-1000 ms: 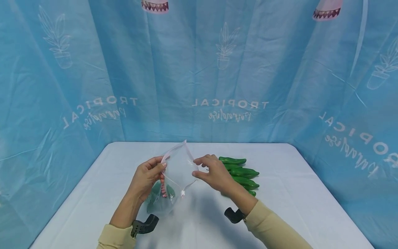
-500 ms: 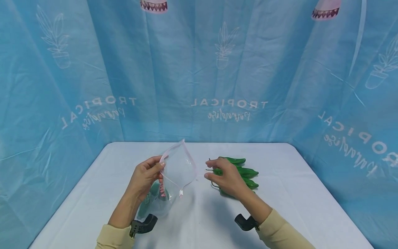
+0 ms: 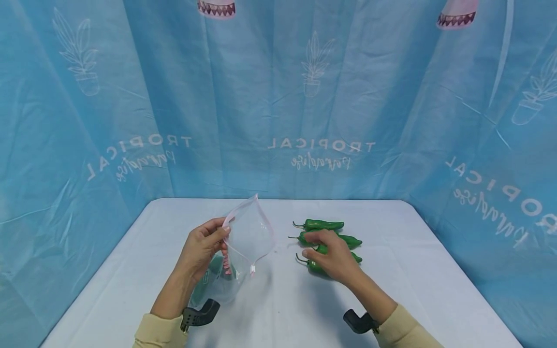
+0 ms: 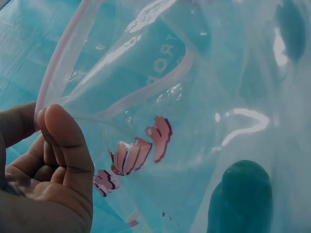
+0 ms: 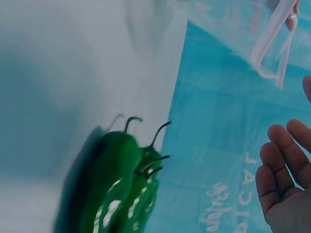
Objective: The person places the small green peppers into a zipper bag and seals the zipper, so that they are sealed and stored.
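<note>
My left hand (image 3: 202, 249) pinches the rim of a clear zip bag (image 3: 251, 232) between thumb and fingers. Pink trim edges the bag's gaping mouth, and a white slider (image 3: 253, 268) sits at its lower corner. Pink print shows on the plastic in the left wrist view. Through the bag I see a rounded dark green thing (image 4: 243, 199), its kind blurred by the plastic. My right hand (image 3: 337, 258) is over several green peppers (image 3: 324, 224), fingers parted and holding nothing. Those peppers lie side by side, stems pointing left; the hand hides part of them.
A white-covered table (image 3: 413, 290) bears everything. Blue printed curtain (image 3: 322, 121) hangs behind it and along both sides. Each wrist wears a black camera mount, such as the right one (image 3: 359, 321).
My right hand has left the bag's edge and moved right, over the peppers. My left hand keeps its pinch on the bag, almost unmoved. The bag's lower part has shifted slightly left.
</note>
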`<state>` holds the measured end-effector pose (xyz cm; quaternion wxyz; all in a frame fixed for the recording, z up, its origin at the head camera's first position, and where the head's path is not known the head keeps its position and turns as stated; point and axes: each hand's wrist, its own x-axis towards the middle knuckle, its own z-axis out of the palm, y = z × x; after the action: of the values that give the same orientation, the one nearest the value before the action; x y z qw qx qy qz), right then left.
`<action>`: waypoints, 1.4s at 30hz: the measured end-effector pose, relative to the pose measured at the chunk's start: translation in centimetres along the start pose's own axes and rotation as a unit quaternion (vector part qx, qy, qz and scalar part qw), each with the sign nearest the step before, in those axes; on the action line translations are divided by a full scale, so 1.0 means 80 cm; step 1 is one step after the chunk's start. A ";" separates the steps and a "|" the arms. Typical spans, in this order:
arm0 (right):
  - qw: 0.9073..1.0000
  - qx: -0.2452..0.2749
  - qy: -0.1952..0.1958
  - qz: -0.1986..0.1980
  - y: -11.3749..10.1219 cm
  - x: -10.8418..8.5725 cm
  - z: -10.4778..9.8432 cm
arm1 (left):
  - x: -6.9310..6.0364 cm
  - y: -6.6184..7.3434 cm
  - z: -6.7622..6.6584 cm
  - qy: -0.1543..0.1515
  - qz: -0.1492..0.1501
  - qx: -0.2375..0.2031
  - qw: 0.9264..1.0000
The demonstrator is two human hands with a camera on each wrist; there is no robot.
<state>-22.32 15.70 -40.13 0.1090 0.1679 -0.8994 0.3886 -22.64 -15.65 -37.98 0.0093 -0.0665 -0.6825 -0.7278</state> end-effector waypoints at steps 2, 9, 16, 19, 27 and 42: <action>1.000 -0.002 -0.001 0.013 0.006 -0.004 -0.001 | 0.000 0.000 0.000 0.000 0.000 0.000 1.000; 0.999 0.000 -0.002 0.044 0.026 -0.011 -0.003 | 0.001 0.000 0.001 0.005 -0.008 0.012 1.000; 0.998 -0.008 0.005 0.063 0.052 -0.017 -0.002 | 0.001 0.002 0.001 0.006 -0.006 0.014 1.000; 0.997 -0.017 0.003 0.078 0.062 -0.020 -0.002 | 0.001 0.002 0.000 0.006 -0.008 0.014 1.000; 0.993 -0.039 -0.001 0.111 0.081 -0.031 -0.005 | 0.001 0.003 0.001 0.010 -0.006 0.011 1.000; 0.991 -0.089 0.005 0.102 0.113 -0.042 -0.011 | 0.000 0.003 0.000 -0.001 0.000 0.001 1.000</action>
<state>-22.65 22.89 -46.60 0.0874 0.0627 -0.9424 0.3167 -22.65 -15.67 -37.72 0.0086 -0.0676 -0.6835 -0.7268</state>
